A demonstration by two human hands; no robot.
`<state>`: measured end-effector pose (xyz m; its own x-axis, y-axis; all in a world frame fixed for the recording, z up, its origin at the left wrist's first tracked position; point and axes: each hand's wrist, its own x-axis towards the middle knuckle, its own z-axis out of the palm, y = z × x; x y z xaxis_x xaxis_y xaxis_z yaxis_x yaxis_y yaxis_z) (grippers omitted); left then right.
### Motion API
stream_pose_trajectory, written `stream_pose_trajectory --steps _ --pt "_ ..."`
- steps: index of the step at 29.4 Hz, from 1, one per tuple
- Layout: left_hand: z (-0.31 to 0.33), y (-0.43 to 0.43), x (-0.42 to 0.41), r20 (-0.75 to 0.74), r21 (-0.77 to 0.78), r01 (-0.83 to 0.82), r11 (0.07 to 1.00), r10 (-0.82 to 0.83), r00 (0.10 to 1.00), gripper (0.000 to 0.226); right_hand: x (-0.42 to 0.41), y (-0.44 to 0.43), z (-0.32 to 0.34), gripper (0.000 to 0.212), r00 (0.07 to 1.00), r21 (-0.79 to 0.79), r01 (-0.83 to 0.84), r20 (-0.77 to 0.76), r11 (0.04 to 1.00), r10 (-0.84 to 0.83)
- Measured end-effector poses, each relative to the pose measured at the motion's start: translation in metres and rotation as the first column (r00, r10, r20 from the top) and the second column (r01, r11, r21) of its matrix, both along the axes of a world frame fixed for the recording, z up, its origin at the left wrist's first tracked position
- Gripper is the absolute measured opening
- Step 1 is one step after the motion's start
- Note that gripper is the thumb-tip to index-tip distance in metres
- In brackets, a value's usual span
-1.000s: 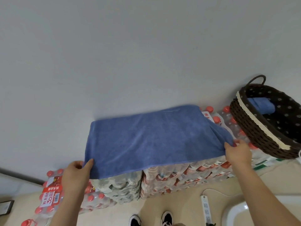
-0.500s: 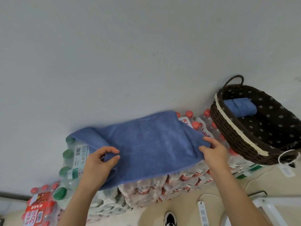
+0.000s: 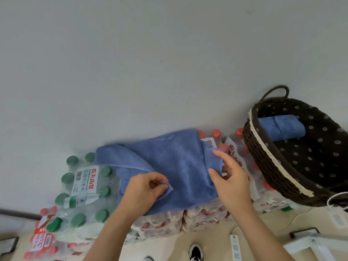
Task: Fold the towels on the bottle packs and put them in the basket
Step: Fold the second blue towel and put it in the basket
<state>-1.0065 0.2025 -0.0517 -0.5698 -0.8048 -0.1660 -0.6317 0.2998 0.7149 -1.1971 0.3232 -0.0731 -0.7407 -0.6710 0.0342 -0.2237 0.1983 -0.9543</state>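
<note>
A blue towel lies partly folded on the stacked bottle packs, its left end turned over toward the middle. My left hand pinches the towel's near left corner. At the towel's right edge, my right hand holds the cloth between thumb and fingers. A dark woven basket with a cream rim stands on the packs at the right. Inside it lies a folded blue towel.
A pack of green-capped bottles sits left of the towel, red-capped packs lower left. A grey wall rises right behind the packs. On the floor lie a white power strip and a white frame; my shoe shows below.
Both hands have drawn the towel's ends inward: the left end is folded over toward the middle, and the right hand has shifted left with the right edge. The green-capped pack is uncovered.
</note>
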Motion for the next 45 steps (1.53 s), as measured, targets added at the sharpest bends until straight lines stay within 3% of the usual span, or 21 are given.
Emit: stream_pose_trajectory --steps 4,7,10,12,15,18,25,38,42,45 --pt "0.014 0.011 -0.02 -0.137 -0.038 -0.008 0.999 0.003 0.991 0.021 0.019 -0.007 0.014 0.037 0.991 -0.108 -0.131 -0.056 0.985 0.125" --pt "0.019 0.015 -0.029 -0.205 -0.204 -0.026 0.979 -0.017 0.979 0.01 0.029 -0.013 0.02 0.047 0.989 -0.148 -0.146 -0.047 0.978 0.14" --pt "0.028 0.015 -0.034 -0.285 -0.339 -0.084 0.937 -0.017 0.959 0.004 0.033 -0.013 0.024 0.042 0.985 -0.182 -0.158 0.036 0.97 0.168" --pt "0.036 0.016 -0.036 -0.357 -0.262 -0.084 0.962 -0.016 0.934 0.004 0.034 -0.015 0.028 0.044 0.974 -0.204 -0.158 0.126 0.966 0.186" --pt "0.048 0.019 -0.04 -0.446 -0.028 -0.096 0.995 0.073 0.892 0.012 0.037 -0.017 0.033 0.053 0.967 -0.205 -0.155 0.169 0.967 0.191" --pt "0.053 0.02 -0.043 -0.473 0.067 -0.106 0.992 0.125 0.872 0.008 0.037 -0.017 0.04 0.045 0.956 -0.24 -0.169 0.196 0.956 0.218" --pt "0.053 0.02 -0.046 -0.511 0.063 -0.111 0.992 0.127 0.85 0.007 0.043 -0.016 0.051 0.04 0.948 -0.32 -0.22 0.154 0.922 0.279" --pt "0.052 0.024 -0.051 -0.567 0.174 -0.148 0.974 0.222 0.793 0.004 0.045 -0.017 0.058 0.026 0.96 -0.317 -0.246 0.053 0.916 0.276" --pt "0.051 0.024 -0.053 -0.525 0.201 -0.13 0.971 0.218 0.823 0.004 0.041 -0.019 0.061 0.018 0.963 -0.296 -0.217 0.093 0.93 0.255" --pt "0.046 0.024 -0.055 -0.458 0.072 -0.211 0.975 0.22 0.861 0.018 0.037 -0.025 0.06 0.01 0.96 -0.247 -0.191 0.155 0.95 0.234"
